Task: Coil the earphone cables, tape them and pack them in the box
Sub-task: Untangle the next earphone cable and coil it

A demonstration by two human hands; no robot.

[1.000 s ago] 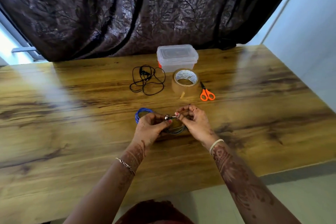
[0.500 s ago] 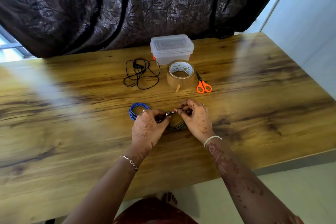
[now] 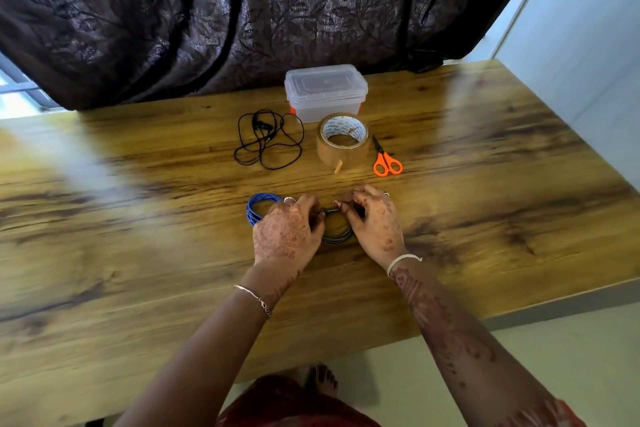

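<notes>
The person's two hands met above the near middle of the wooden table (image 3: 138, 253). The left hand (image 3: 287, 232) had its fingers curled and pressed together, and their tips pinched the grey earphone cable (image 3: 337, 238) near its small metal plug (image 3: 329, 211). The right hand (image 3: 375, 222) also had its fingers curled, and its thumb and forefinger pinched the other side of the same plug. The cable was already wound into a small coil, which lay on the table between the two hands and partly under them. How the lower fingers held the coil could not be seen.

Just to the left of the left hand, a blue earphone cable (image 3: 258, 206) lay coiled on the table, partly hidden behind the knuckles. Farther away, a black earphone cable (image 3: 268, 139) lay loose and uncoiled. To its right stood a roll of brown tape (image 3: 343, 140), with its free end sticking out toward the near side. Orange-handled scissors (image 3: 386, 158) lay just beside the roll, on its right. Behind the tape, at the far edge of the table, stood a clear plastic box (image 3: 325, 90) with its lid on.

A dark curtain (image 3: 173, 10) with a leaf pattern hung behind the table. A thin chain bracelet (image 3: 252, 298) was on the left wrist and a pale bangle (image 3: 401, 258) on the right wrist.
</notes>
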